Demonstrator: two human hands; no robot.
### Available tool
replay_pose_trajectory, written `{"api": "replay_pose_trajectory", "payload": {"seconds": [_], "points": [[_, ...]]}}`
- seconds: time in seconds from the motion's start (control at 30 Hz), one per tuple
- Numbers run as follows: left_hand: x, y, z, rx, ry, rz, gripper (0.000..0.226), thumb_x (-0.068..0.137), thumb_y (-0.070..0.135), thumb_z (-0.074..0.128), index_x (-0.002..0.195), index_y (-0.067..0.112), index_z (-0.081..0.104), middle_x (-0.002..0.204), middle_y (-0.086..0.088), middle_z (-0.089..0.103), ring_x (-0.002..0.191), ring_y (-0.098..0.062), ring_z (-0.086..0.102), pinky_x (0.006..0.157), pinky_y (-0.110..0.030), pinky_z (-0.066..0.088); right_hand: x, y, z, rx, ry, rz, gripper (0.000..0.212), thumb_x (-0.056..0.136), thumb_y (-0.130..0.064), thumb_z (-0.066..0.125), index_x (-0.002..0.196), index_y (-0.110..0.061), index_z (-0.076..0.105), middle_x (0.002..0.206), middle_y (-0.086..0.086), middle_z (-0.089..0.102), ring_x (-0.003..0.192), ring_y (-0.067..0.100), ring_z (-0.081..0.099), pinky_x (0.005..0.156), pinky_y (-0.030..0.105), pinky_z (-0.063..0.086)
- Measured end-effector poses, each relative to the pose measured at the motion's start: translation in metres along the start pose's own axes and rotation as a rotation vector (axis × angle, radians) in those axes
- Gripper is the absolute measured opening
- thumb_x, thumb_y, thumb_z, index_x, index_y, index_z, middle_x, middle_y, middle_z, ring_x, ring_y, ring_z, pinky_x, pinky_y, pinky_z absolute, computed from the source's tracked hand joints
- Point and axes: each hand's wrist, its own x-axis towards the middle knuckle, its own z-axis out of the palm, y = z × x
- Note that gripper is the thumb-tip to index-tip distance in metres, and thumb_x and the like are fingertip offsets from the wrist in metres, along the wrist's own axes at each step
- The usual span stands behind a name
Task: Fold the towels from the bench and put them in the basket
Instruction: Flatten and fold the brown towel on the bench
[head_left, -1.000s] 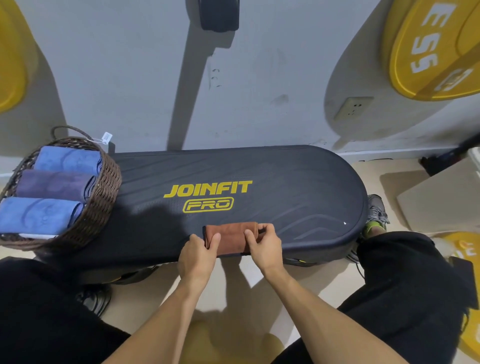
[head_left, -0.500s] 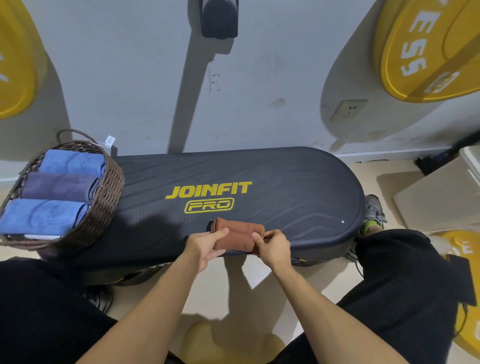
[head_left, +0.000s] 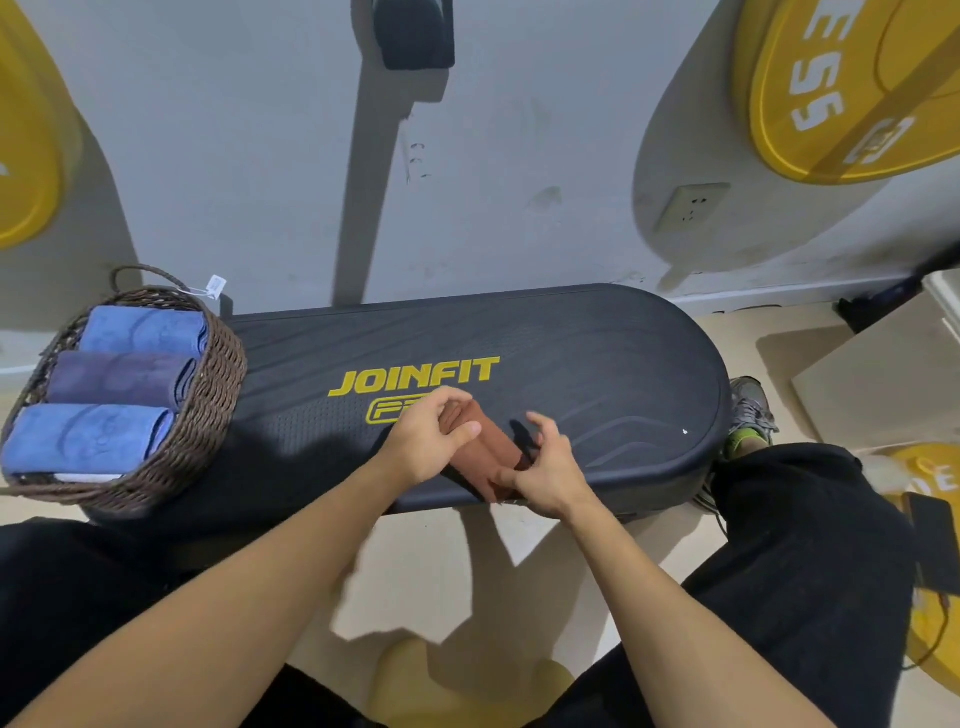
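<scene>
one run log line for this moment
phase: folding | left hand: grips brown towel | right hand: pinches towel's near end | towel: on bench | basket: three rolled towels

One head-worn wide-angle camera looks forward and steeply down from above a black bench set against a grey wall. It sits close, the person's forearms entering from the bottom edge, straight lines bowing outward.

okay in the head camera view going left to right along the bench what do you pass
Wicker basket holding three rolled towels → left hand gripping the brown towel → right hand at the towel's near end → bare right end of the bench → sneaker.
</scene>
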Motion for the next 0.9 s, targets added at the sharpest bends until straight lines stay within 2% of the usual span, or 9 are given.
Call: {"api": "replay_pose_trajectory", "payload": {"seconds": [0.1, 0.17, 0.27, 0.33, 0.47, 0.57, 0.7, 0.77, 0.9], "points": [[-0.008, 0.017, -0.027, 0.110, -0.142, 0.186, 0.026, 0.095, 0.017, 0.063, 0.121, 0.017, 0.060, 0.118, 0.006, 0.065, 0.110, -0.005, 0.058, 0.096, -0.022, 0.042, -0.015, -0.035, -0.002, -0.024, -0.125, -0.317, 0.106, 0.054, -0.055, 0.090, 0.141, -0.056, 0.029, 0.144, -0.022, 0.033, 0.134, 0.001, 0.035, 0.104, 0.029, 0.039], [-0.016, 0.026, -0.049, 0.120, -0.256, 0.221, 0.020, 0.098, 0.015, 0.058, 0.118, 0.016, 0.060, 0.113, 0.006, 0.065, 0.107, -0.007, 0.060, 0.093, -0.021, 0.044, -0.019, -0.053, 0.001, 0.009, -0.227, -0.388, 0.094, 0.058, -0.051, 0.092, 0.138, -0.050, 0.041, 0.138, -0.020, 0.051, 0.128, -0.003, 0.047, 0.104, 0.030, 0.045], [-0.028, 0.032, -0.091, 0.159, -0.284, 0.203, 0.017, 0.101, 0.019, 0.053, 0.116, 0.020, 0.060, 0.110, 0.009, 0.065, 0.104, -0.006, 0.060, 0.092, -0.024, 0.047, -0.022, -0.074, 0.015, 0.074, -0.427, -0.344, 0.052, 0.073, -0.038, 0.087, 0.119, -0.030, 0.064, 0.110, -0.006, 0.071, 0.104, 0.013, 0.067, 0.092, 0.041, 0.056], [-0.035, 0.031, -0.124, 0.127, -0.245, 0.127, 0.016, 0.101, 0.021, 0.052, 0.115, 0.023, 0.059, 0.107, 0.008, 0.067, 0.099, -0.007, 0.062, 0.089, -0.027, 0.047, -0.021, -0.086, 0.032, 0.171, -0.562, -0.271, 0.033, 0.086, -0.030, 0.077, 0.114, -0.017, 0.068, 0.102, -0.001, 0.073, 0.095, 0.017, 0.069, 0.082, 0.035, 0.057], [-0.041, 0.011, -0.191, 0.088, -0.144, -0.032, 0.013, 0.102, 0.024, 0.050, 0.110, 0.027, 0.060, 0.100, 0.003, 0.070, 0.089, -0.004, 0.062, 0.088, -0.031, 0.047, -0.013, -0.119, 0.075, 0.463, -0.682, -0.102, 0.027, 0.097, -0.020, 0.061, 0.123, -0.011, 0.063, 0.104, 0.006, 0.069, 0.093, 0.019, 0.066, 0.078, 0.033, 0.058], [-0.037, -0.015, -0.238, -0.068, -0.040, -0.153, 0.016, 0.101, 0.023, 0.052, 0.113, 0.013, 0.058, 0.102, -0.012, 0.067, 0.092, -0.017, 0.062, 0.092, -0.042, 0.049, -0.001, -0.152, 0.115, 0.522, -0.655, -0.045, 0.029, 0.104, -0.027, 0.048, 0.127, -0.013, 0.058, 0.099, 0.011, 0.063, 0.089, 0.022, 0.062, 0.082, 0.043, 0.059], [-0.020, -0.053, -0.292, -0.277, 0.177, -0.305, 0.019, 0.095, 0.028, 0.063, 0.103, 0.010, 0.065, 0.093, -0.017, 0.072, 0.072, -0.022, 0.070, 0.068, -0.037, 0.061, 0.025, -0.203, 0.180, 0.448, -0.496, -0.050, 0.037, 0.108, -0.031, 0.034, 0.121, -0.006, 0.058, 0.088, 0.013, 0.058, 0.077, 0.020, 0.056, 0.071, 0.035, 0.057], [-0.007, -0.079, -0.315, -0.339, 0.292, -0.332, 0.026, 0.093, 0.028, 0.068, 0.109, 0.007, 0.068, 0.101, -0.022, 0.073, 0.079, -0.029, 0.070, 0.076, -0.050, 0.060, 0.044, -0.228, 0.213, 0.406, -0.413, -0.064, 0.038, 0.108, -0.026, 0.036, 0.130, 0.000, 0.053, 0.093, 0.012, 0.059, 0.074, 0.019, 0.056, 0.065, 0.034, 0.054], [0.016, -0.125, -0.345, -0.316, 0.722, -0.298, 0.052, 0.085, 0.033, 0.076, 0.123, 0.002, 0.059, 0.119, -0.018, 0.064, 0.099, -0.025, 0.064, 0.090, -0.035, 0.054, 0.079, -0.266, 0.265, 0.398, -0.262, -0.071, 0.029, 0.098, -0.024, 0.060, 0.119, -0.005, 0.054, 0.105, 0.018, 0.065, 0.078, 0.025, 0.062, 0.072, 0.043, 0.057]]}}
